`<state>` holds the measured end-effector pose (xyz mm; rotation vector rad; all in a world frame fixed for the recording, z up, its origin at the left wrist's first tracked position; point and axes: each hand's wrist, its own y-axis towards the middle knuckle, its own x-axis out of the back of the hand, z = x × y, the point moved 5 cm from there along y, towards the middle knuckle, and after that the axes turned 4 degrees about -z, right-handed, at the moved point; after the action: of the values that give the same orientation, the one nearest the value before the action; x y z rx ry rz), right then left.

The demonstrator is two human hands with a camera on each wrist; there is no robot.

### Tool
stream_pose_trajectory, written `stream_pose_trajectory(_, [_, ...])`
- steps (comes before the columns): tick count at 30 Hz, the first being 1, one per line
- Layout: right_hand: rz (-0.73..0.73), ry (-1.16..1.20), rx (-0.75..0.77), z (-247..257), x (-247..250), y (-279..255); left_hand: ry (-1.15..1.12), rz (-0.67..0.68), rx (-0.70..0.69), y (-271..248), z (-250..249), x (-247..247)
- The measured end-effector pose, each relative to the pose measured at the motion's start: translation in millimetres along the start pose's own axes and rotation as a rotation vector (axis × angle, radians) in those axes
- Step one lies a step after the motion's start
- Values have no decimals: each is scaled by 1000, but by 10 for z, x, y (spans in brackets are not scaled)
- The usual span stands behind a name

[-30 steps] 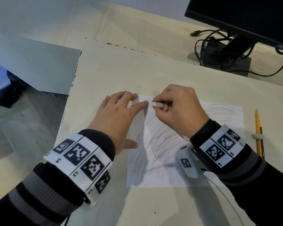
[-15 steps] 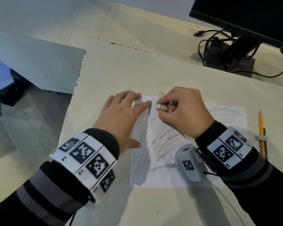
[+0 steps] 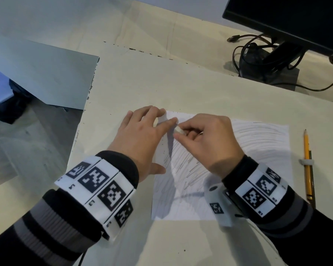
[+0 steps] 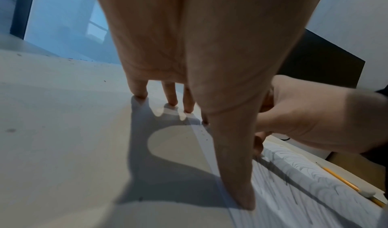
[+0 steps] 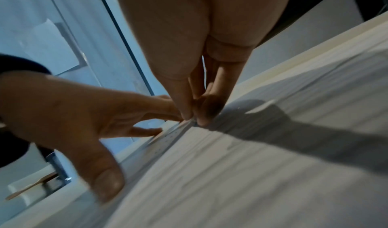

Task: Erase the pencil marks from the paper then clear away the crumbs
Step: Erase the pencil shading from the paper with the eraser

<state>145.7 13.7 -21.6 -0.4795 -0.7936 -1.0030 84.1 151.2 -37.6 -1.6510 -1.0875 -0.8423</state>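
The rubbing-out step is in hand, and I think it is only starting. The paper [image 3: 258, 143] lies flat on the table [image 3: 181, 83] and is full of gray pencil marks [image 3: 190, 166]. The right hand [image 3: 206, 143] pinches a small white eraser [image 3: 179, 130] at the top left part of the paper. The left hand [image 3: 140, 135] has its fingers spread out straight, pressing on the paper's left edge so it does not slide. Tiny dark crumbs [image 3: 162, 145] sit near that edge. A yellow pencil [image 3: 307, 166] lies beside the paper. Next, I think the eraser must rub across all the marks, then the crumbs get brushed away
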Motion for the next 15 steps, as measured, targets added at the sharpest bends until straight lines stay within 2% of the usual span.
stream_pose_trajectory(4, [-114,-28,-43,-137,146,146,3,11,8,3,2,11])
stream_pose_trajectory(8, [-8,-68,60,-9,30,113,16,13,5,1,-1,6])
stream_pose_trajectory(12, [-124,-89,-24,-191,196,257,13,22,12,3,-2,12])
stream_pose_trajectory(15, [-56,-104,41,-108,122,207,16,25,8,4,-7,4])
